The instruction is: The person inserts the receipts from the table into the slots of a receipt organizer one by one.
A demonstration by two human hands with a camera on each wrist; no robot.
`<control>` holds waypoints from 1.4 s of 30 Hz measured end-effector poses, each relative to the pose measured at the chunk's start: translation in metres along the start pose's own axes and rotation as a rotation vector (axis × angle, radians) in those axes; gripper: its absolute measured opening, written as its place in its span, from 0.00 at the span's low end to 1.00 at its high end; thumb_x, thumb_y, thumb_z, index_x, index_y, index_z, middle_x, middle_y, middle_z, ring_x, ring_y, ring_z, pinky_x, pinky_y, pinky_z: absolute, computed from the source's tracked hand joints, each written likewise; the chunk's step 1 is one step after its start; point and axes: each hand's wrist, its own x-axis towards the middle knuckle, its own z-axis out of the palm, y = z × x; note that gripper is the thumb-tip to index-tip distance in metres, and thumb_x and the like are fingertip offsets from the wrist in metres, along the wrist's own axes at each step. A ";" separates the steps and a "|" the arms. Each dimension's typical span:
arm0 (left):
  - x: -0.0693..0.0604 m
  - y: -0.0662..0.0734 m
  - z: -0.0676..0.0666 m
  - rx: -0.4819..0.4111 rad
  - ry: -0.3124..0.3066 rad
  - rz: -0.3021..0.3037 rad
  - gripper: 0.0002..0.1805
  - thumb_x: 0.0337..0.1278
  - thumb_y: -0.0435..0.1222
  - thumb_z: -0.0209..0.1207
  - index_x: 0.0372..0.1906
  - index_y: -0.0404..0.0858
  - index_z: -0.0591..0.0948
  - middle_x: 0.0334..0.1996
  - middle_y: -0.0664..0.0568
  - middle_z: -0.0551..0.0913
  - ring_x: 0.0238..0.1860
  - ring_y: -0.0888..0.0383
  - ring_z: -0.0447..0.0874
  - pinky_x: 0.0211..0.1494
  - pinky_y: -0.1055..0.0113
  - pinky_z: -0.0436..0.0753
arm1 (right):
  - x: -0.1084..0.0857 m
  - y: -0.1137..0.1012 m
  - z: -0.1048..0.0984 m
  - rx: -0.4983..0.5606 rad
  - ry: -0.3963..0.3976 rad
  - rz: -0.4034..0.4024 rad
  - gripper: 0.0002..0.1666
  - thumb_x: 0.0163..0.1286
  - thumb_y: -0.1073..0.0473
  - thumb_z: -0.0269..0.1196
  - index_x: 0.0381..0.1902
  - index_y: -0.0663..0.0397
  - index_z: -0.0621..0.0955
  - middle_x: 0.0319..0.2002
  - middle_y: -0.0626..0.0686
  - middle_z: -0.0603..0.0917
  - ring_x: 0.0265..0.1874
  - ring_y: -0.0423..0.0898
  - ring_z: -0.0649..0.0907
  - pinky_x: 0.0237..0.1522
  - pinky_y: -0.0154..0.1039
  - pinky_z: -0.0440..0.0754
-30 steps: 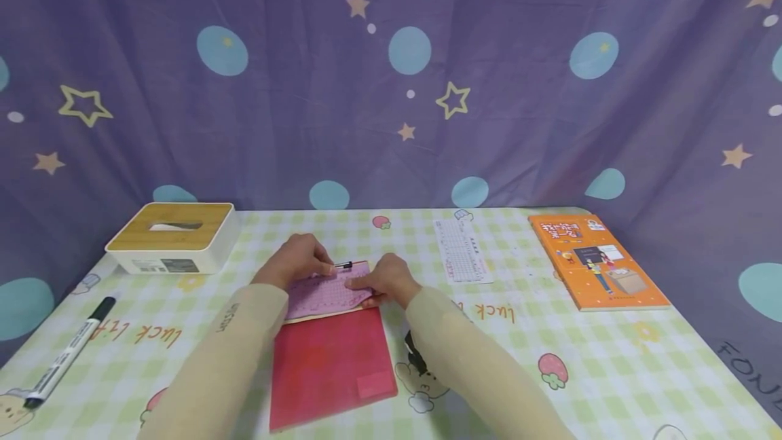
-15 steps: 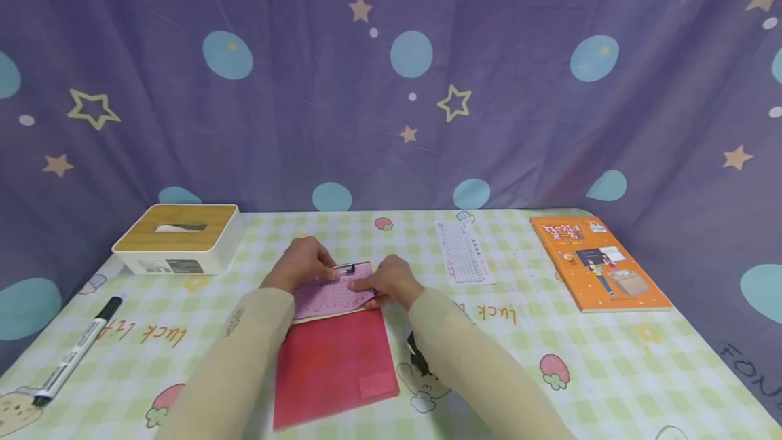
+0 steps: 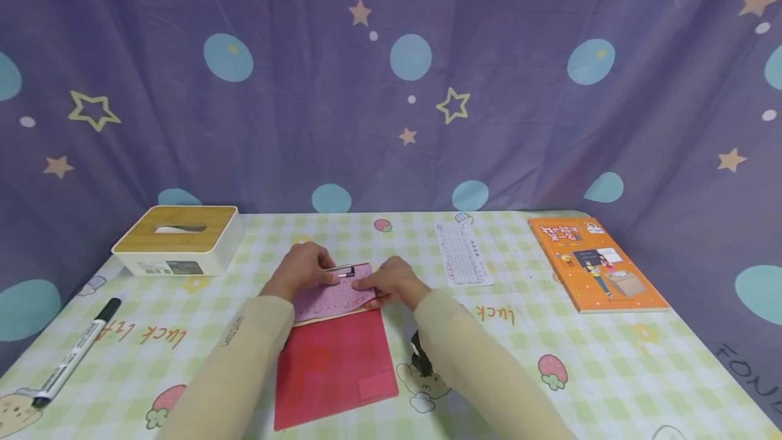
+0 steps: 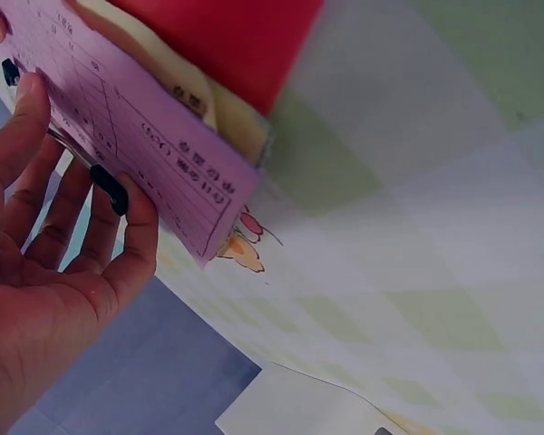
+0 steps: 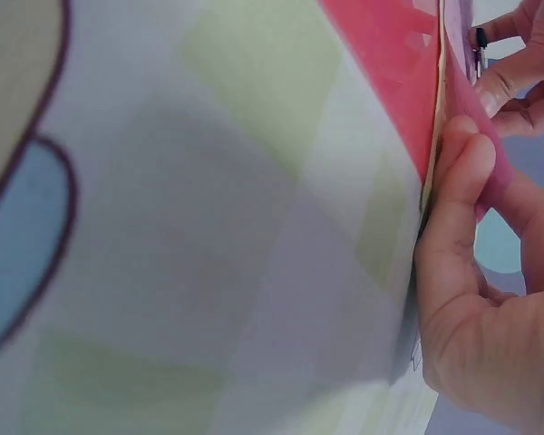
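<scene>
A red folder (image 3: 336, 372) lies on the table with a stack of pink form sheets (image 3: 330, 301) and yellowish sheets on its far part. A metal clip (image 3: 345, 271) with black ends sits at the sheets' far edge. My left hand (image 3: 303, 269) holds the clip; in the left wrist view the thumb and fingers lie around its bar (image 4: 71, 145), beside the pink paper (image 4: 136, 136). At the right edge, my right hand (image 3: 394, 280) pinches the sheets between thumb and fingers, as the right wrist view also shows. The clip's underside is hidden.
A tissue box (image 3: 180, 240) stands at the back left, with a marker (image 3: 76, 355) in front of it. A white printed slip (image 3: 462, 253) lies right of the hands. An orange book (image 3: 599, 263) is farther right. A black object (image 3: 420, 358) shows partly beside the right sleeve.
The black-ended clip shows more than before, its bar now standing out from the paper. My left hand has shifted slightly; the right hand keeps its pinch on the sheets.
</scene>
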 end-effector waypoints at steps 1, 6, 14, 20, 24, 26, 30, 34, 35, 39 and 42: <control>0.000 0.000 0.000 0.003 0.002 0.006 0.11 0.50 0.34 0.76 0.37 0.31 0.88 0.31 0.46 0.85 0.35 0.51 0.78 0.46 0.56 0.79 | 0.000 0.000 -0.001 0.000 -0.006 -0.004 0.17 0.62 0.66 0.74 0.24 0.60 0.74 0.18 0.53 0.80 0.12 0.41 0.79 0.22 0.32 0.83; 0.000 -0.002 0.002 0.021 0.007 0.030 0.12 0.51 0.35 0.75 0.37 0.33 0.87 0.32 0.47 0.84 0.34 0.52 0.79 0.45 0.55 0.79 | 0.001 0.000 -0.008 -0.106 0.016 -0.053 0.16 0.60 0.64 0.75 0.25 0.60 0.76 0.22 0.53 0.81 0.16 0.41 0.81 0.25 0.34 0.85; 0.004 -0.005 0.008 0.072 -0.006 0.049 0.13 0.55 0.36 0.73 0.42 0.34 0.85 0.37 0.44 0.84 0.40 0.49 0.79 0.52 0.52 0.78 | -0.010 -0.004 -0.031 -0.294 0.091 -0.218 0.12 0.63 0.60 0.73 0.34 0.59 0.79 0.27 0.53 0.84 0.23 0.42 0.84 0.28 0.31 0.80; -0.001 -0.002 0.011 0.066 -0.031 0.042 0.19 0.55 0.39 0.74 0.47 0.33 0.84 0.39 0.43 0.79 0.41 0.48 0.76 0.55 0.51 0.77 | -0.018 0.002 -0.065 -0.388 0.126 -0.323 0.12 0.66 0.56 0.71 0.40 0.58 0.82 0.34 0.52 0.85 0.34 0.46 0.83 0.36 0.37 0.79; -0.006 -0.001 0.014 0.085 -0.042 0.053 0.27 0.51 0.44 0.75 0.52 0.32 0.82 0.41 0.43 0.76 0.44 0.47 0.75 0.60 0.50 0.76 | -0.022 0.008 -0.097 -0.445 0.174 -0.338 0.11 0.68 0.55 0.69 0.42 0.57 0.83 0.39 0.54 0.85 0.39 0.49 0.82 0.42 0.42 0.79; -0.008 -0.001 0.015 0.100 -0.039 0.056 0.31 0.49 0.45 0.76 0.54 0.32 0.81 0.42 0.43 0.76 0.46 0.46 0.75 0.62 0.49 0.75 | -0.024 0.012 -0.113 -0.455 0.188 -0.329 0.12 0.70 0.55 0.68 0.44 0.58 0.83 0.43 0.56 0.85 0.43 0.52 0.82 0.46 0.45 0.79; -0.011 -0.002 0.016 0.090 -0.039 0.031 0.33 0.47 0.45 0.77 0.57 0.33 0.81 0.44 0.43 0.75 0.50 0.45 0.74 0.64 0.48 0.74 | -0.027 0.021 -0.140 -0.505 0.227 -0.289 0.19 0.71 0.54 0.66 0.53 0.61 0.81 0.49 0.61 0.84 0.50 0.57 0.82 0.51 0.50 0.80; -0.012 -0.001 0.017 0.087 -0.025 0.022 0.33 0.46 0.44 0.78 0.57 0.33 0.81 0.45 0.43 0.75 0.51 0.45 0.73 0.65 0.48 0.74 | -0.031 0.030 -0.159 -0.594 0.281 -0.216 0.28 0.71 0.52 0.66 0.61 0.65 0.77 0.55 0.66 0.81 0.53 0.61 0.80 0.54 0.53 0.79; -0.013 -0.001 0.017 0.087 -0.019 0.026 0.33 0.46 0.44 0.78 0.57 0.33 0.81 0.45 0.43 0.75 0.51 0.45 0.73 0.65 0.48 0.74 | -0.033 0.032 -0.162 -0.613 0.290 -0.188 0.30 0.71 0.51 0.66 0.62 0.66 0.75 0.56 0.67 0.80 0.54 0.62 0.80 0.55 0.54 0.78; -0.014 0.001 0.019 0.082 0.001 0.051 0.31 0.47 0.42 0.78 0.55 0.32 0.81 0.44 0.42 0.75 0.50 0.44 0.72 0.65 0.48 0.73 | -0.038 0.038 -0.172 -0.660 0.305 -0.085 0.38 0.69 0.48 0.67 0.64 0.72 0.71 0.60 0.72 0.76 0.57 0.66 0.77 0.59 0.57 0.75; -0.015 0.000 0.020 0.071 0.006 0.056 0.30 0.48 0.41 0.77 0.55 0.33 0.81 0.44 0.42 0.75 0.50 0.44 0.72 0.66 0.47 0.73 | -0.039 0.042 -0.174 -0.653 0.318 -0.022 0.39 0.68 0.45 0.68 0.59 0.74 0.71 0.56 0.72 0.77 0.53 0.64 0.78 0.56 0.54 0.77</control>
